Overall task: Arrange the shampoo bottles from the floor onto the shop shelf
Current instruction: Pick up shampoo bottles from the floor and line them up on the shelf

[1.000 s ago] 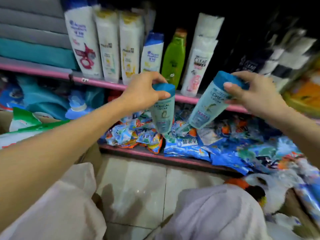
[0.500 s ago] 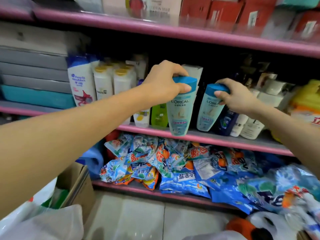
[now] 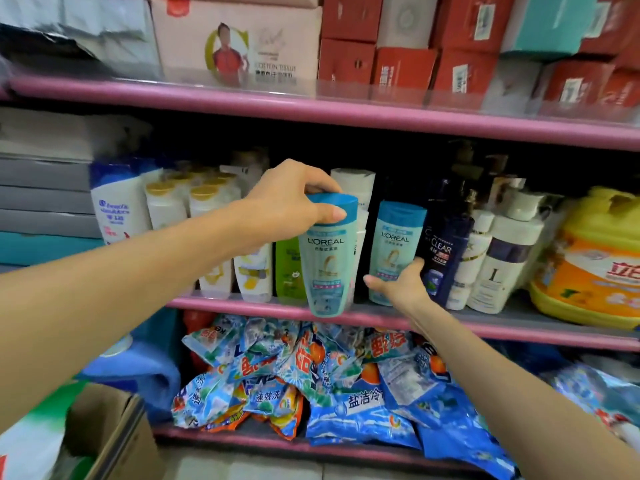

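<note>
Shampoo bottle (image 3: 327,261) before green bottle (image 3: 287,268), dark Clear bottle (image 3: 441,251) beside

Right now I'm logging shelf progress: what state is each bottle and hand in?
Left L'Oreal bottle: held by its cap, not yet on the shelf.
Right L'Oreal bottle: upright on the shelf.
Left hand: grips the cap.
Right hand: touches the bottle's base.
</note>
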{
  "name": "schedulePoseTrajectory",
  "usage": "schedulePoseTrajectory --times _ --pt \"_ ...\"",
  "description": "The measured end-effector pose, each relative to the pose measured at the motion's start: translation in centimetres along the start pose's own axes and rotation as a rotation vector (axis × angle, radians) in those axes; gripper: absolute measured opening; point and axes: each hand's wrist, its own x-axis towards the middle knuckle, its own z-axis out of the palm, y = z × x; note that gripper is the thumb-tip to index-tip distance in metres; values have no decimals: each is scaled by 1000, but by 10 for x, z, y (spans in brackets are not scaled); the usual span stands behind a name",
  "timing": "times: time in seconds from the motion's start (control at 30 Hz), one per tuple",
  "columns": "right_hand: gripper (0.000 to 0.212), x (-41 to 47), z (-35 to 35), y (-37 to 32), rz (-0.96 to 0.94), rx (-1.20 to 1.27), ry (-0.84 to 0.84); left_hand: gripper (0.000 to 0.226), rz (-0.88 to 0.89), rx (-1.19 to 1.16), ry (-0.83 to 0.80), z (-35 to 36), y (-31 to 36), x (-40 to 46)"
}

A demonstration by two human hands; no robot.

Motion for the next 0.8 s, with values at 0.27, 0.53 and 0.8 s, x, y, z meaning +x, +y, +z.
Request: schedulePoseTrajectory --times 0.27,0.53,0.8 --pt "63 19 0 5 -80 -67 -126 25 8 -10 -39 -3 15 7" --pt "71 13 -25 7 -198 -100 -318 20 125 18 -124 9 71 40" --pt "65 -9 -43 20 -216 -330 -216 28 143 240 -201 57 74 74"
